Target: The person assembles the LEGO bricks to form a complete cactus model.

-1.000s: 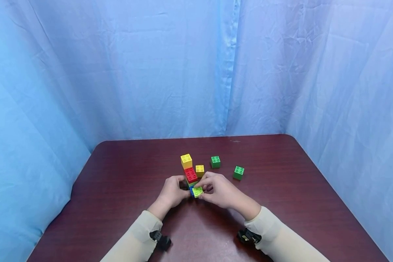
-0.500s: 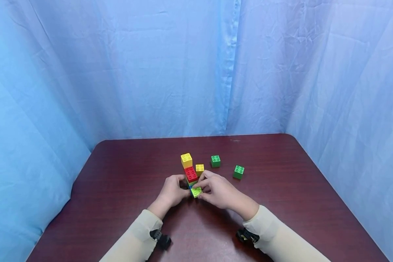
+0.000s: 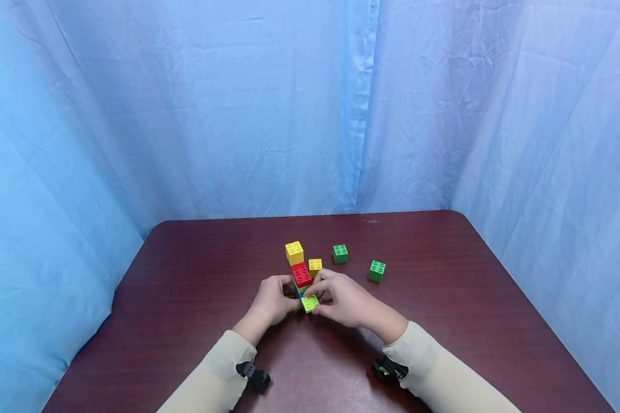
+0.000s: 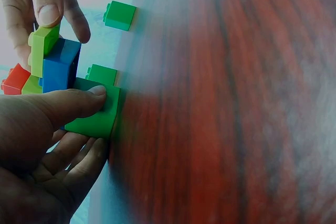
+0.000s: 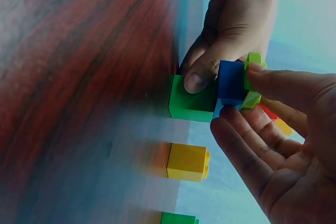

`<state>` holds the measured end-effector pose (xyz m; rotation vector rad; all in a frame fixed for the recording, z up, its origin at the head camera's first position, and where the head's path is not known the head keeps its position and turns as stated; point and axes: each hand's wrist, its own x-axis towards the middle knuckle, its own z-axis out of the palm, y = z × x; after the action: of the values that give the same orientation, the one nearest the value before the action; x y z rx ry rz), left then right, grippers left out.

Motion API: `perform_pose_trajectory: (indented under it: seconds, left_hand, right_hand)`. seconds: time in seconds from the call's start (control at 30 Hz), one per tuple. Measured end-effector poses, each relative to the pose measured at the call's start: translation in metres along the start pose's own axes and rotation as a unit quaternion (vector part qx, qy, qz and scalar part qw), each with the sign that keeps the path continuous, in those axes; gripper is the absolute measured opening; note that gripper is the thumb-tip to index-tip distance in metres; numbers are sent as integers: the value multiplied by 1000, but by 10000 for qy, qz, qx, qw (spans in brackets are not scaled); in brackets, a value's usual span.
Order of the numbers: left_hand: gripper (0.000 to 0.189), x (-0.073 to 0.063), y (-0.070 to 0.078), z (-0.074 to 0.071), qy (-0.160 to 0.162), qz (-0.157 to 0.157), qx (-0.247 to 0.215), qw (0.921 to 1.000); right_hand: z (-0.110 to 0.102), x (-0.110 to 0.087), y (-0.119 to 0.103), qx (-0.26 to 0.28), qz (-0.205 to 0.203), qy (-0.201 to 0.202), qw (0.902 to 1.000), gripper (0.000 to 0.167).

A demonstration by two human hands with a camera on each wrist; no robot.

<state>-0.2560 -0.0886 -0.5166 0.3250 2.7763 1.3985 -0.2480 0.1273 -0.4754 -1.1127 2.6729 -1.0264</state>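
Note:
A tower of toy building bricks stands before me. At its base is a green brick (image 4: 92,114), which my left hand (image 3: 271,302) grips, its thumb along the near side. A blue brick (image 4: 60,65) sits on the green one. My right hand (image 3: 347,299) pinches a thin lime-green brick (image 3: 310,303) between thumb and fingers, right at the top of the blue brick's near end. Behind it rise a red brick (image 3: 302,276) and, highest, a yellow brick (image 3: 294,253). Another lime-green piece shows under the red one. My fingers hide part of the lower tower.
A loose yellow brick (image 3: 315,267) stands just right of the tower. Farther right are two loose green bricks, one at the back (image 3: 340,254) and one nearer the right (image 3: 376,271). The dark red table (image 3: 212,258) is enclosed by blue curtains (image 3: 237,115).
The lime-green brick has shifted slightly left and turned, now lining up over the blue brick and covering more of it. My right hand moved a little left with it; the left hand stayed put.

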Motion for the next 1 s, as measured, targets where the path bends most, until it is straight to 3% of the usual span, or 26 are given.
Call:
perform_pose_trajectory:
  seconds: [0.37,0.63,1.0]
  left_hand:
    - [26,0,0,0,-12,-53,-37,10000]
    - [26,0,-1,1,-15,-100,-74,9999]
    - [25,0,-2,2,-28,-132,-98,9999]
  right_hand:
    - [0,0,2,95,144,-72,9998,29]
    - [-10,-6,11,771,153,11,9969,34]
    - [-38,-12,41,4,661,715,9952,41]
